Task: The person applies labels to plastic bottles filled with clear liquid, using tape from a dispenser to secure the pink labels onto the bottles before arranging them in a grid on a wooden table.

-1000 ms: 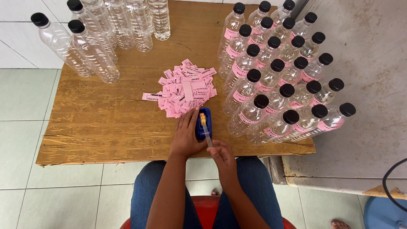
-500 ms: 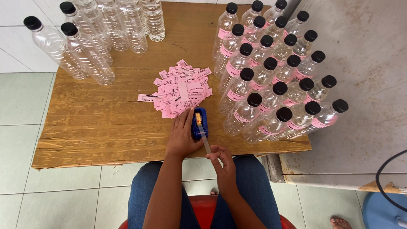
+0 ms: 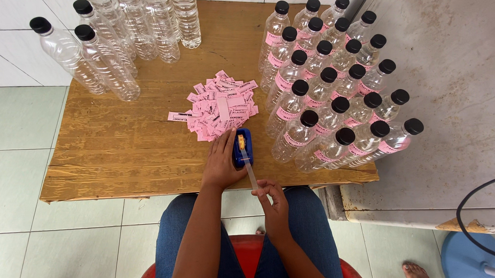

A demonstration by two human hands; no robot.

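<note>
A small blue tape dispenser (image 3: 242, 146) sits near the front edge of a wooden table (image 3: 121, 151). My left hand (image 3: 221, 164) presses on the dispenser and steadies it. My right hand (image 3: 272, 196) pinches the end of a clear tape strip (image 3: 250, 172) drawn out toward me over the table edge. Just beyond the dispenser lies a pile of pink paper labels (image 3: 220, 106). To the right stand several clear plastic bottles with black caps and pink labels (image 3: 337, 93).
Several unlabelled clear bottles with black caps (image 3: 113, 46) stand at the table's back left. A stained grey surface (image 3: 457, 108) adjoins the table on the right. I sit on a red stool (image 3: 254, 260). A blue stand (image 3: 473, 262) and a bare foot (image 3: 418, 276) are at lower right.
My right hand has pulled the tape strip farther out from the dispenser toward my lap. My left hand has stayed on the dispenser.
</note>
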